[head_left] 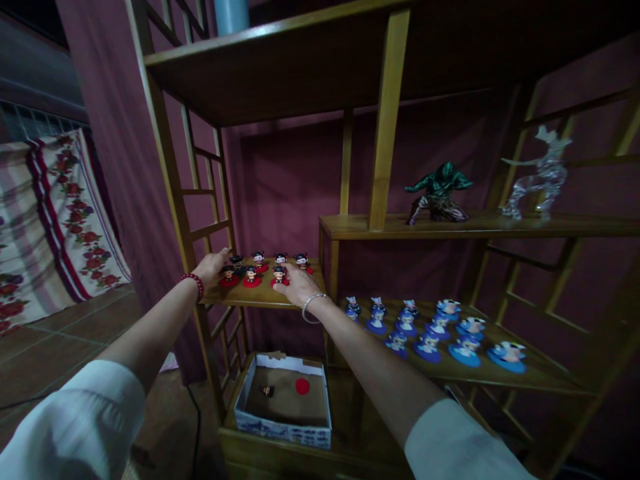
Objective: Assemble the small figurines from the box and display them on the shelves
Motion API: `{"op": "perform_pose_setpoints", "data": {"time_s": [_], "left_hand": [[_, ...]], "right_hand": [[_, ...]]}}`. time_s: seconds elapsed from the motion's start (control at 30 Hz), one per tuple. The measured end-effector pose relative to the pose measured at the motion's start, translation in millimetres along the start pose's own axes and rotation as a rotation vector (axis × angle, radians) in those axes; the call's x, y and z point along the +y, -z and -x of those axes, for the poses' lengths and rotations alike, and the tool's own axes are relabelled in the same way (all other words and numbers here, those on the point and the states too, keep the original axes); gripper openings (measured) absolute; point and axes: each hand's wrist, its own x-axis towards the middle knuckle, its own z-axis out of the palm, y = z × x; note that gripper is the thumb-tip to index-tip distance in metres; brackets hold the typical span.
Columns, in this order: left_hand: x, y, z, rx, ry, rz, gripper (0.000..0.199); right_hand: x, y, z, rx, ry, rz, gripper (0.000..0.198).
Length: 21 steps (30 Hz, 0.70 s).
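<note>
Small black-haired figurines on red round bases stand in two rows on the left wooden shelf [295,299]. My right hand [299,287] reaches in from the right, its thumb and fingers closed around the front-right figurine [279,275], whose base is on or just above the board. At the left end of the shelf is my left hand [214,267], fingers stretched out beside the back-left figurine [237,262]; whether they touch it I cannot tell. Close to that hand stands the front-left figurine [229,275]. Another front figurine [251,275] sits between my hands.
Below, an open cardboard box [283,432] holds a loose figurine [267,391] and a red disc [302,386]. Several blue-based figurines [427,347] fill the lower right shelf. A green hooded statue [443,190] and a clear deer figure [540,177] stand above them. A post [389,120] divides the shelving.
</note>
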Motion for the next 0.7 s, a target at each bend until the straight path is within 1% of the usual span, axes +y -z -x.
{"op": "perform_pose_setpoints", "data": {"time_s": [0.1,0.17,0.3,0.5,0.7], "left_hand": [[0.1,-3.8,0.0,-0.067,0.140,0.159,0.038],[-2.2,-4.4,-1.3,-0.096,0.166,0.212,0.040],[-11.0,-2.7,-6.5,-0.174,0.155,0.269,0.047],[-17.0,-2.7,-9.3,-0.161,0.105,0.252,0.054],[-15.1,-8.0,-4.6,-0.111,0.144,0.363,0.054]], "right_hand": [[0.0,0.1,-0.1,0.005,-0.005,0.010,0.053],[0.1,0.0,-0.2,0.006,-0.008,0.013,0.052],[0.5,-0.2,-0.2,0.012,0.008,-0.001,0.051],[2.2,-2.3,-1.8,0.013,0.016,-0.010,0.051],[2.1,-3.5,-2.0,0.012,0.003,-0.010,0.050]]}}
